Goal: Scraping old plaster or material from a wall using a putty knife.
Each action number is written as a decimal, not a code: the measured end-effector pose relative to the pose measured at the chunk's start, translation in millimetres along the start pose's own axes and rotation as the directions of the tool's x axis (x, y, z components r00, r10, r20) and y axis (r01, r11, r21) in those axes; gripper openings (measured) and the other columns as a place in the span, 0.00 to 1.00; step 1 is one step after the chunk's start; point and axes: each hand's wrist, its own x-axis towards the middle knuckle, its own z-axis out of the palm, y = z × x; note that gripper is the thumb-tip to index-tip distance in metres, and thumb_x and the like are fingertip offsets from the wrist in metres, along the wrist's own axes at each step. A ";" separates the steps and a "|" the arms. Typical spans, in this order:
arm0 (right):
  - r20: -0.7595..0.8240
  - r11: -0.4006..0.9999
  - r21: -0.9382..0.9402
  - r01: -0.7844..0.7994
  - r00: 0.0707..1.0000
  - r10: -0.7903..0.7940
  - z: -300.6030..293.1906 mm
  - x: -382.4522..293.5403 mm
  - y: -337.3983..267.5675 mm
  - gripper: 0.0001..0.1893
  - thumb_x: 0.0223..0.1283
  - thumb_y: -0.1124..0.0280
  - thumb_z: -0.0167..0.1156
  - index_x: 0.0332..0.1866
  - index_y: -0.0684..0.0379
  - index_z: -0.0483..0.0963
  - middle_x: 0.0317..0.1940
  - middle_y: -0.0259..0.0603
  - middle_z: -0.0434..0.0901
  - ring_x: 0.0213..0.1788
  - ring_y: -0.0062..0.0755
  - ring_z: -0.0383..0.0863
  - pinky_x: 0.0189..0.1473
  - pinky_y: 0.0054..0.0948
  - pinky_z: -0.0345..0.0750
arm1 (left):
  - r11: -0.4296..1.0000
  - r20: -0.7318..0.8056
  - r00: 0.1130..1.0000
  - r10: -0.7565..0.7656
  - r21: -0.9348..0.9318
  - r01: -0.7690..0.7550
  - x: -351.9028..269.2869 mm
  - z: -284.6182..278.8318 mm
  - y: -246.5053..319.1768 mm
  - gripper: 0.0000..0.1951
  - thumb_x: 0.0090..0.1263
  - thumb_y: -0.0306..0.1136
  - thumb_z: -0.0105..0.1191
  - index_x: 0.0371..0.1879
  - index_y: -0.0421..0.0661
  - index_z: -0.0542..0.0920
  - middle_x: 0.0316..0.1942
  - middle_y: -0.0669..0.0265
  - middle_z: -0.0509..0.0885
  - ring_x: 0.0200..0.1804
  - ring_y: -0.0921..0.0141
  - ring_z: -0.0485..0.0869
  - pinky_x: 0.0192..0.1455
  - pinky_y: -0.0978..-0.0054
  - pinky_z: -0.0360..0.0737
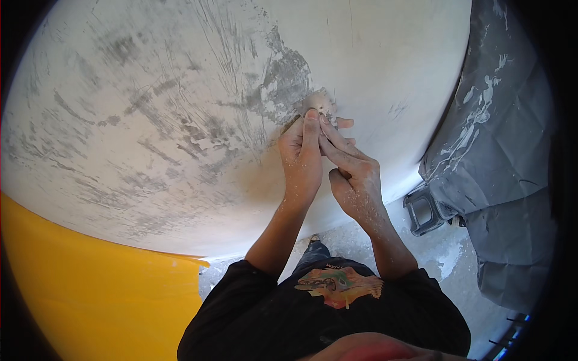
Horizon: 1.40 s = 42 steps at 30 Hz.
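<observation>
My left hand holds a small flat piece smeared with pale filler, its thumb on top; whether the piece is a scraper blade, I cannot tell. Against the left thumb and the lower edge of the piece lie the extended index and middle fingers of my right hand, whose other fingers are bent. White dust and flakes cover both hands and wrists. Right behind them is a large curved white surface with grey scuffs, scratches and a rough grey patch. Fingertips show past the piece's right side, partly hidden.
Yellow sheeting hangs at the lower left. On the right, a grey cover with white splashes drapes beside the curved surface, near a dark plastic step stool or similar frame. The floor is dusty and white-stained.
</observation>
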 end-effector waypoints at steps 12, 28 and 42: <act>-0.038 0.995 -0.021 0.099 0.994 -0.100 -6.4 7.5 -10.9 0.38 0.45 0.94 0.48 0.66 0.61 0.79 0.71 0.50 0.77 0.61 0.39 0.86 0.51 0.22 0.80 | 0.997 -0.019 0.998 0.052 -0.054 -0.053 -2.0 11.1 17.1 0.23 0.88 0.42 0.40 0.46 0.32 0.80 0.42 0.52 0.90 0.35 0.68 0.90 0.39 0.71 0.90; -0.062 0.999 -0.019 0.036 0.997 -0.037 9.6 -22.3 -2.3 0.39 0.44 0.95 0.49 0.67 0.60 0.79 0.72 0.51 0.75 0.67 0.43 0.82 0.52 0.22 0.79 | 0.998 0.001 0.999 0.032 0.051 -0.032 -19.1 -2.6 -1.4 0.23 0.88 0.43 0.41 0.55 0.31 0.81 0.46 0.51 0.88 0.43 0.66 0.89 0.41 0.68 0.91; -0.066 0.995 -0.077 0.071 0.995 -0.076 20.7 -10.8 -8.3 0.38 0.43 0.95 0.50 0.66 0.64 0.79 0.71 0.52 0.76 0.56 0.35 0.89 0.34 0.19 0.77 | 1.000 0.020 0.999 -0.030 0.005 0.030 -7.9 -16.7 8.6 0.23 0.88 0.43 0.41 0.46 0.32 0.81 0.40 0.53 0.90 0.34 0.69 0.89 0.41 0.71 0.91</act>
